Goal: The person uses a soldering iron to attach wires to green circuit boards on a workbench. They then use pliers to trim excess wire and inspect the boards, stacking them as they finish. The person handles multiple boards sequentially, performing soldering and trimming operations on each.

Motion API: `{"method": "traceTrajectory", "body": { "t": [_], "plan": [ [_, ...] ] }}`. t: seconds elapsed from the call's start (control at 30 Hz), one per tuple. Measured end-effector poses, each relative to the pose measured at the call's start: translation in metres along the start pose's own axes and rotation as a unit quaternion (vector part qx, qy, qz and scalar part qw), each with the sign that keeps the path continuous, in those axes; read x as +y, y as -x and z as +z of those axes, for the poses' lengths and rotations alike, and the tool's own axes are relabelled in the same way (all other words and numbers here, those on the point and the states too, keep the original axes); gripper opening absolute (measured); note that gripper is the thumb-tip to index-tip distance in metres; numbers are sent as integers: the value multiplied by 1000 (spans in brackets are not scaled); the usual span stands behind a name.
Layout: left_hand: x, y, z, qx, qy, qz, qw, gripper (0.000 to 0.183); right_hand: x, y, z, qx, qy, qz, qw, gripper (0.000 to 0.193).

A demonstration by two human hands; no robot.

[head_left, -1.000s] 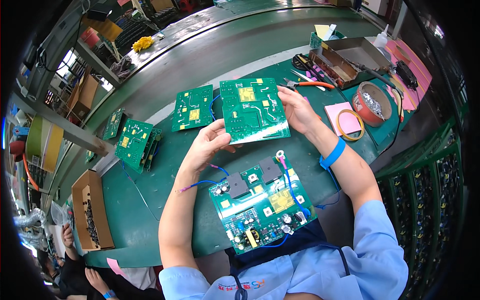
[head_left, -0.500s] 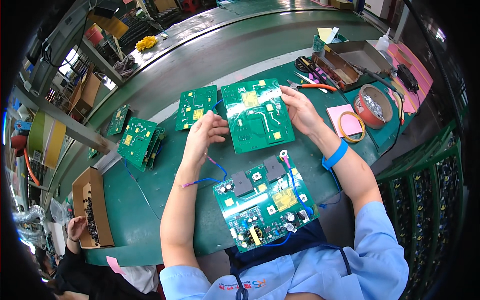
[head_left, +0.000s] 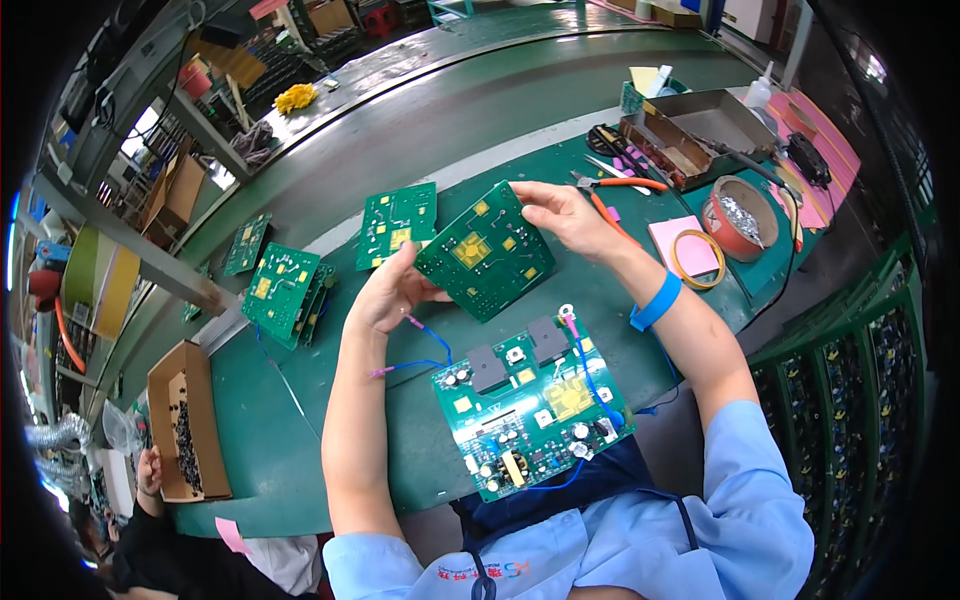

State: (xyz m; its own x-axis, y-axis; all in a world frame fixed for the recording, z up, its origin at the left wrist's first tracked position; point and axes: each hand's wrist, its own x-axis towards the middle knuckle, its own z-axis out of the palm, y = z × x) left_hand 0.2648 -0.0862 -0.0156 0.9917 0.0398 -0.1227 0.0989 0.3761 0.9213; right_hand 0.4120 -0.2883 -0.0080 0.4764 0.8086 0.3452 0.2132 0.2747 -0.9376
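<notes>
A green circuit board [head_left: 505, 270] with yellow patches is held tilted above the table between both hands. My right hand [head_left: 568, 218] pinches its upper right corner. At its left corner, my left hand [head_left: 388, 292] is closed, thumb in front and fingers partly hidden behind. Nearer to me lies another circuit board [head_left: 545, 385], component side up, with dark blocks and blue wires. Just beyond my left hand, a further circuit board [head_left: 380, 238] rests on the table.
Several boards [head_left: 282, 285] stand at the left, beyond a cardboard box [head_left: 208, 430] of small black parts. A co-worker's hand [head_left: 150, 470] is beside the box. On the right are orange-handled cutters [head_left: 625, 183], a yellow tape roll [head_left: 698, 258], a red-brown bowl [head_left: 728, 238] and a metal tray [head_left: 715, 120].
The held board has turned and tilted, its left corner now at my left hand, which was apart from it before. My right hand has moved left with the board.
</notes>
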Motion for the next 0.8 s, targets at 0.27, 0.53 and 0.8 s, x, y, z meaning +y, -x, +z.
{"method": "traceTrajectory", "body": {
  "t": [0.27, 0.53, 0.8],
  "plan": [
    [21, 10, -8, -61, -83, -17, 995, 44, -21, -29, 5, -87, 201, -33, 975, 42],
    [2, -12, -12, 16, 208, 81, 975, 36, 16, 40, -98, 41, 721, 175, 669, 88],
    [1, -13, -8, 39, 315, 127, 940, 40, 11, 41, -107, 32, 661, 245, 708, 85]
  ]
}}
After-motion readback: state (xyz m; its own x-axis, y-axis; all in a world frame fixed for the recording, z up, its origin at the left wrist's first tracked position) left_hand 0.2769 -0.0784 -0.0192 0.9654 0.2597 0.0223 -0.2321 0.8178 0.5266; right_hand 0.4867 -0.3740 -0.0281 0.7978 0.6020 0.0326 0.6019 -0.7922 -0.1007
